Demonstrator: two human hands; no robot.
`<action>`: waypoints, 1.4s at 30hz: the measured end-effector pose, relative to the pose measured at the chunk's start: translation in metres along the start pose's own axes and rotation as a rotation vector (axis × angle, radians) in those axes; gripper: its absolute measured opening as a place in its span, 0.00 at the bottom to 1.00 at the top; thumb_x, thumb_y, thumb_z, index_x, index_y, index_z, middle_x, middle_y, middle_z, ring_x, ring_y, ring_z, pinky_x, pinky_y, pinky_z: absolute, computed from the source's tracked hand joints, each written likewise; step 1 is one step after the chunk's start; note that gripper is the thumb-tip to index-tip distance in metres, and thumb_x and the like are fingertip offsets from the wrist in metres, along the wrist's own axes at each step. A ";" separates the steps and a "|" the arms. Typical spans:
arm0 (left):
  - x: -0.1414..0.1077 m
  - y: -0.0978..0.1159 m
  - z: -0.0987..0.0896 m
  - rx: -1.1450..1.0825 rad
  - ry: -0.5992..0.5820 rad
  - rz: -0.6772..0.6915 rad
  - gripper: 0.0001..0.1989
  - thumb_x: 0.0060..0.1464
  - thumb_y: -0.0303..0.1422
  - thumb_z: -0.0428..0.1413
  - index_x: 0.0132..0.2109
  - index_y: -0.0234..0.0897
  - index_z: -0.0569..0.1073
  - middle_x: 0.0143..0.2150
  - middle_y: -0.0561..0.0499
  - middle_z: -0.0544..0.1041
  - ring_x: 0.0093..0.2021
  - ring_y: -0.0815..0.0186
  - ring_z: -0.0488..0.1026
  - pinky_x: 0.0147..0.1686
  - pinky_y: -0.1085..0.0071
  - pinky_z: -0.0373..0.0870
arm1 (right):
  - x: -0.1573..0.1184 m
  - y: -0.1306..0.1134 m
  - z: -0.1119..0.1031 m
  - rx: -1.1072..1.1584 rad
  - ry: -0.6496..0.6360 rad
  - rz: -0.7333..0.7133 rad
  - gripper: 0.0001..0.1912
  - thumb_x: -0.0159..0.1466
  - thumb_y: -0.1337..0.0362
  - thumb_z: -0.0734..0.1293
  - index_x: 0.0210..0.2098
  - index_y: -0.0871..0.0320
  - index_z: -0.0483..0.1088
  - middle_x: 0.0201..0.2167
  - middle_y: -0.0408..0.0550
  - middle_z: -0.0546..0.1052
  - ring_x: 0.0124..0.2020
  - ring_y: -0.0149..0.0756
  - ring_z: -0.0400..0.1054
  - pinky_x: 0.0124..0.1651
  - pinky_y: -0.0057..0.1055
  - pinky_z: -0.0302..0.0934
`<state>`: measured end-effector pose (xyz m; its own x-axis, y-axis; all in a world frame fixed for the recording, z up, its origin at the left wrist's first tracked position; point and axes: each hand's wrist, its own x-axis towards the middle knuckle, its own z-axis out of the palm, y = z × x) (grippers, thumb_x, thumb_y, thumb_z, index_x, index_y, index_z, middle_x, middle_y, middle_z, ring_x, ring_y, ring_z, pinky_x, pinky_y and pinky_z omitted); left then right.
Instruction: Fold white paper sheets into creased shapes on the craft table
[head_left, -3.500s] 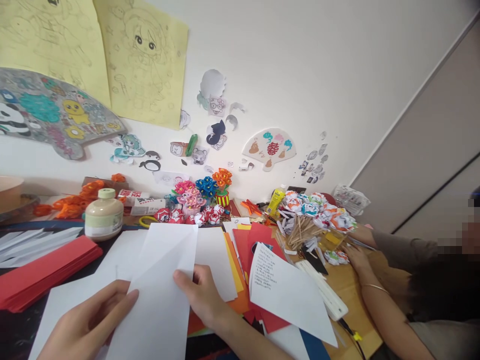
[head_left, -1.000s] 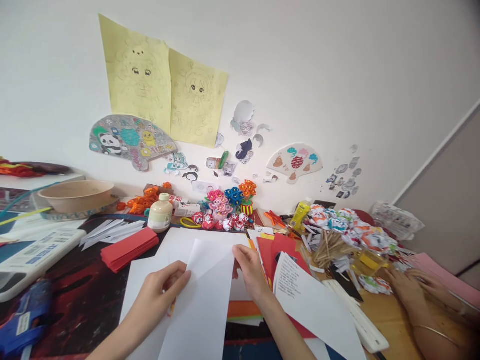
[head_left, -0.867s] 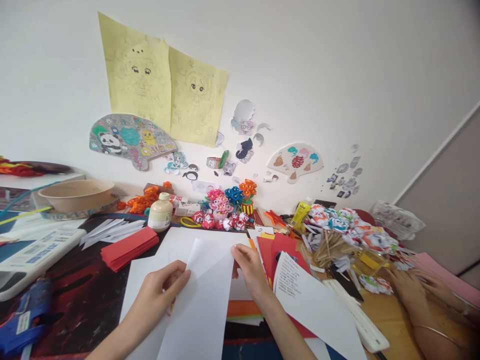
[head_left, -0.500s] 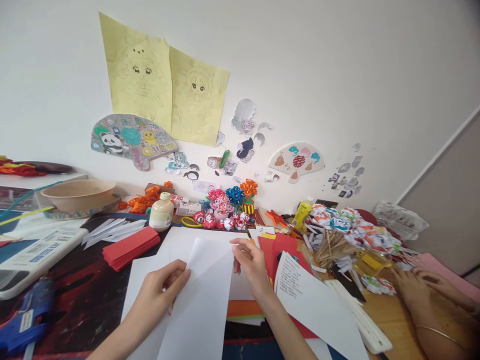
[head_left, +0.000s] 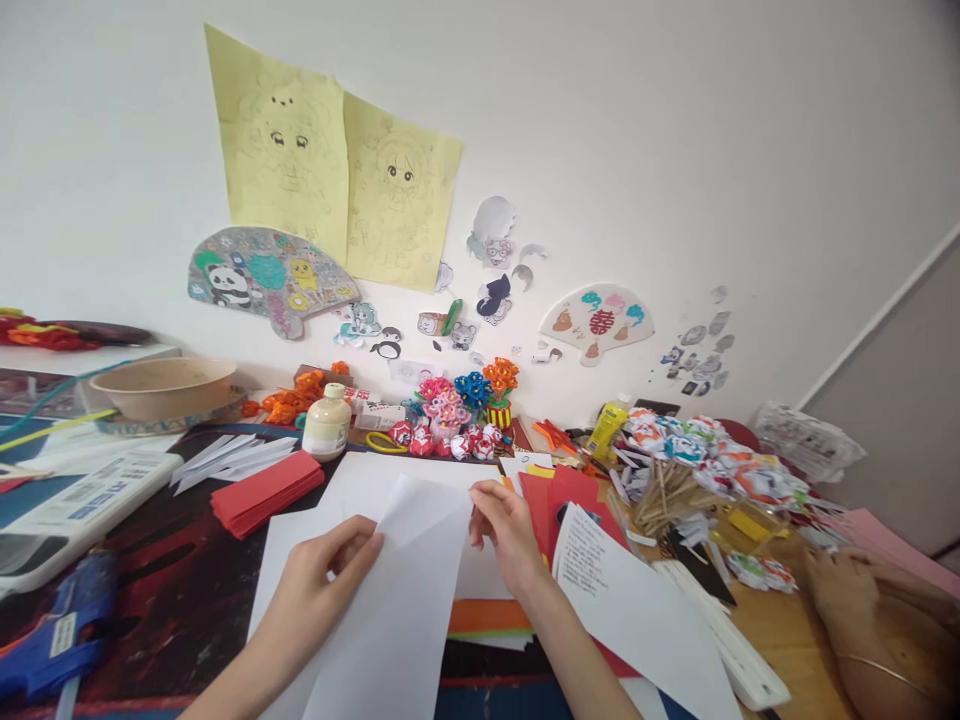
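A white sheet of paper (head_left: 397, 620) is held up in front of me, its upper edge tipped away. On its left edge, my left hand (head_left: 334, 570) pinches it between thumb and fingers. The top right corner sits in the fingertips of my right hand (head_left: 506, 530). Beneath it lie more white sheets (head_left: 277, 570). Coloured paper (head_left: 491, 618) shows under the pile, between my forearms.
To the left are a stack of red paper strips (head_left: 268, 492), a bottle of glue (head_left: 326, 425) and a blue glue gun (head_left: 67, 625). Paper flowers on sticks (head_left: 671, 495) and a printed sheet (head_left: 637, 610) lie right. Another person's hands (head_left: 847, 585) rest at far right.
The sheet's top right corner shifts slightly right with my right hand. Both hands keep their pinch. The whole view shifts slightly.
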<state>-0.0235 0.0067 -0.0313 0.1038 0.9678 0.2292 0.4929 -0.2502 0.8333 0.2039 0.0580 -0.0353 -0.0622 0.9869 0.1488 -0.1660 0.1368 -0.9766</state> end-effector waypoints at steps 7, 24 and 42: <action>-0.001 -0.002 -0.001 -0.002 0.000 -0.005 0.19 0.58 0.48 0.46 0.29 0.38 0.66 0.22 0.57 0.58 0.25 0.68 0.56 0.27 0.74 0.56 | 0.003 -0.001 -0.003 0.063 0.007 0.012 0.10 0.59 0.59 0.67 0.31 0.60 0.70 0.21 0.41 0.68 0.16 0.26 0.61 0.19 0.24 0.53; 0.000 -0.004 0.001 -0.012 -0.011 -0.020 0.19 0.57 0.48 0.47 0.29 0.38 0.66 0.20 0.58 0.58 0.24 0.68 0.57 0.27 0.74 0.56 | 0.001 -0.002 -0.002 0.016 -0.062 0.000 0.14 0.61 0.55 0.66 0.38 0.59 0.69 0.14 0.38 0.65 0.15 0.26 0.60 0.20 0.23 0.53; 0.004 -0.005 0.000 -0.006 -0.124 -0.063 0.20 0.58 0.46 0.43 0.27 0.37 0.65 0.25 0.55 0.65 0.29 0.66 0.61 0.29 0.74 0.55 | 0.002 -0.001 -0.006 -0.240 -0.271 0.097 0.17 0.56 0.52 0.70 0.36 0.60 0.75 0.27 0.46 0.73 0.26 0.30 0.65 0.25 0.23 0.56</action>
<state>-0.0253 0.0115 -0.0346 0.1788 0.9774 0.1127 0.4967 -0.1886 0.8472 0.2098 0.0604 -0.0353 -0.3295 0.9424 0.0581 0.0873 0.0917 -0.9920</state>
